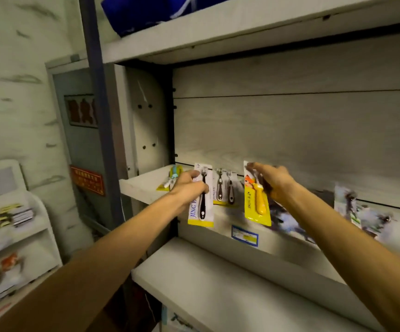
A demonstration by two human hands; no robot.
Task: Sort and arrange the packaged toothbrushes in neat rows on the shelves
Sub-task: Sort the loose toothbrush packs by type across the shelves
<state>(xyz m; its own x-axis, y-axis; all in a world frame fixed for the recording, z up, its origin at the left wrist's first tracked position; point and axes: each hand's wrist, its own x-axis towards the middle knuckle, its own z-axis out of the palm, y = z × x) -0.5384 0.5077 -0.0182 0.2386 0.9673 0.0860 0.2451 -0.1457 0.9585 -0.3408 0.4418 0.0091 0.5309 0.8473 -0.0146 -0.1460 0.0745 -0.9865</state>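
My left hand grips a carded pack with a black-handled brush, held upright in front of the middle shelf. My right hand holds a yellow-handled brush pack by its top, also upright. Between them a pack with two dark brushes stands on the shelf. A pack with a teal and yellow brush lies flat on the shelf's left end, partly behind my left hand.
A blue price label sticks to the shelf's front edge. Blurred packages stand on the shelf at the right. A lower shelf juts out below. Blue goods sit on the top shelf. A white rack with leaflets stands at the left.
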